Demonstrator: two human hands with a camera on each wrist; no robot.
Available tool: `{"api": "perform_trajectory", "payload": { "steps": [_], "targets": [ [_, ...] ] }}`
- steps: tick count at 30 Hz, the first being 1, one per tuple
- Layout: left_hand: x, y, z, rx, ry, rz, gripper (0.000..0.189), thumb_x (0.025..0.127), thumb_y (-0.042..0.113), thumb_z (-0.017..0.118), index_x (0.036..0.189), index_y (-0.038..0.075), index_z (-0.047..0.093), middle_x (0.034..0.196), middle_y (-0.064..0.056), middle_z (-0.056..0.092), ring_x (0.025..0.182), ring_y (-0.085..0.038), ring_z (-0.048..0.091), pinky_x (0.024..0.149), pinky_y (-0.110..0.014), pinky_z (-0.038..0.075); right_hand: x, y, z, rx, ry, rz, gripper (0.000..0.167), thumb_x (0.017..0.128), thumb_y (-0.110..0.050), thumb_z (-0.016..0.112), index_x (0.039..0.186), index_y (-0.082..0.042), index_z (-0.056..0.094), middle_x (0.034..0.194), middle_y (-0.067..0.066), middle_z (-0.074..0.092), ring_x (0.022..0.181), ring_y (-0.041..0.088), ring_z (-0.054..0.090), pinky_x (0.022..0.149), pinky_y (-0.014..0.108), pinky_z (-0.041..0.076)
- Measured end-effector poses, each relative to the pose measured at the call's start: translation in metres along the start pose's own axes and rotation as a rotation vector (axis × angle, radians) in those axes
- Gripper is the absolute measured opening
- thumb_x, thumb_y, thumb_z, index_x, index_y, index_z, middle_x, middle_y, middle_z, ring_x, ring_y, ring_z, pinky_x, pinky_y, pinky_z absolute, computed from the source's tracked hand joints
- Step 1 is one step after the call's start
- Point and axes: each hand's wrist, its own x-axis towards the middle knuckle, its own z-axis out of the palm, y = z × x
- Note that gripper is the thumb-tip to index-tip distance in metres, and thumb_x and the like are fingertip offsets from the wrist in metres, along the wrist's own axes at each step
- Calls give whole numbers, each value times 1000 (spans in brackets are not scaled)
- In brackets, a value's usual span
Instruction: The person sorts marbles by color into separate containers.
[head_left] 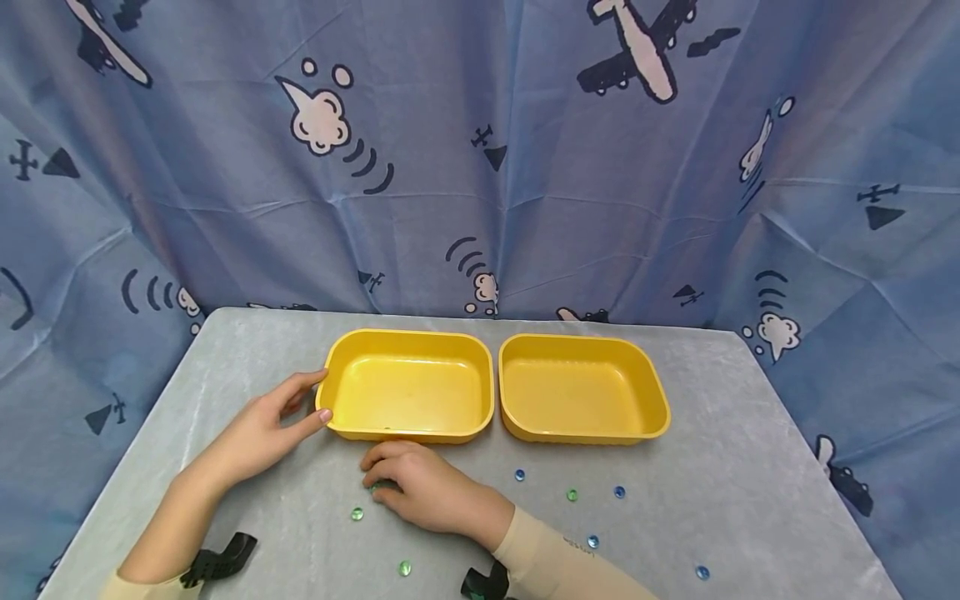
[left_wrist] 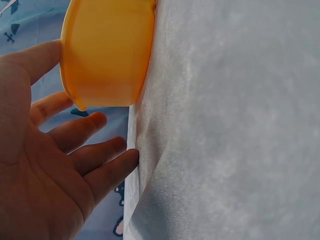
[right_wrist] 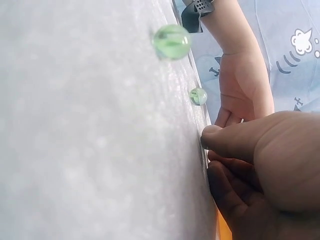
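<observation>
Left hand (head_left: 258, 429), fingers extended, touches a tray (head_left: 408, 396) at nine o'clock; right hand (head_left: 433, 489), at six o'clock, curves fingers around a marble (head_left: 373, 488); whether gripped, one cannot tell.

left hand (head_left: 262, 429): is touching the left yellow tray (head_left: 411, 387) with thumb and index finger at its left end
right hand (head_left: 431, 487): is curling just in front of that tray, a green speck (head_left: 374, 488) showing by its thumb
right yellow tray (head_left: 581, 387): is standing beside the left one
marbles: three green marbles (head_left: 357, 514) and four blue marbles (head_left: 619, 492) are lying scattered on the grey tabletop (head_left: 750, 467)
</observation>
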Motion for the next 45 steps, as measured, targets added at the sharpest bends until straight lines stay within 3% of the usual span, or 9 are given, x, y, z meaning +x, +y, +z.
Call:
{"api": "perform_trajectory", "payload": {
  "steps": [9,21,32,39,45],
  "targets": [
    [-1,0,0,-12,0,17,60,109,35,72,161,12,53,158,-18,58,144,-42,57,114,-56,48,0,-3,-3,6,-26,-15,17,107,-18,75,123,-15,80,134,-7,70,127,4,62,111,20,46],
    [-5,3,-3,0,0,3,60,109,36,72,161,12,53,158,-20,57,144,-43,57,114,-56,48,-1,-11,-10,66,3,-71,17,108,-15,73,124,-12,78,125,-8,74,120,-4,64,105,12,46],
    [-3,4,-3,7,-4,-7,61,109,38,71,161,12,52,160,-21,56,144,-43,56,115,-57,47,-2,-14,-28,220,38,-86,19,108,-16,73,124,-9,79,121,-5,78,110,-3,67,97,17,54],
    [-2,4,-1,3,0,2,61,109,37,72,161,13,53,159,-20,57,145,-42,56,115,-56,46,-7,-16,-40,411,65,-33,21,107,-14,74,126,-6,79,118,3,80,106,-5,66,96,22,57],
    [-1,5,1,-1,2,5,61,109,37,72,161,13,53,160,-19,56,145,-41,56,115,-56,46,-10,-15,-54,524,128,28,20,108,-17,74,125,-9,80,112,-1,79,98,0,69,92,25,60]
  ]
}}
